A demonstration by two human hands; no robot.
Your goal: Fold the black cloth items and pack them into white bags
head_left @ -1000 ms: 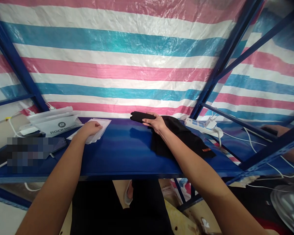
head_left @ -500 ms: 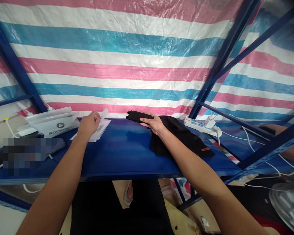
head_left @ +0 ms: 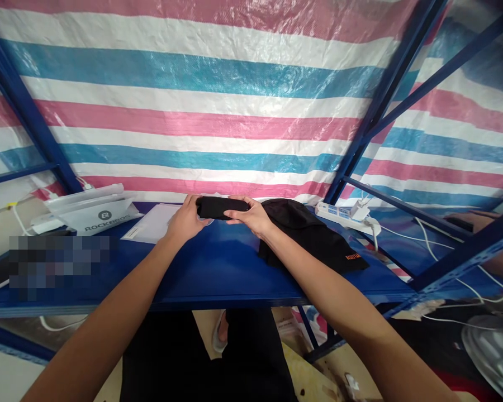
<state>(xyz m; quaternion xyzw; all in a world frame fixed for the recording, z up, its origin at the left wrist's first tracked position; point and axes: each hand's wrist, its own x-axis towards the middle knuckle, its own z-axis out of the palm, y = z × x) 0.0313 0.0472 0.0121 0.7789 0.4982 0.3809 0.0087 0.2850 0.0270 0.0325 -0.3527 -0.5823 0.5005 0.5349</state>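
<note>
A folded black cloth bundle is held above the back of the blue table, between my two hands. My right hand grips its right end, thumb in front and fingers behind. At the bundle's left end, my left hand is closed on a thin translucent plastic bag, whose edge shows around the cloth there. How far the bag covers the bundle I cannot tell. More flat translucent bags lie on the table just left of my left hand. Right of my right hand lies a pile of black garments with orange lettering.
A box of white printed packaging stands at the table's left, behind a blurred-out item. A white power strip with plugs and cables sits at the back right. Blue metal posts frame the table. Another person's arm shows at far right.
My left hand has moved right with the plastic bag and met the left end of the black bundle. My right hand has shifted slightly left with the bundle.
</note>
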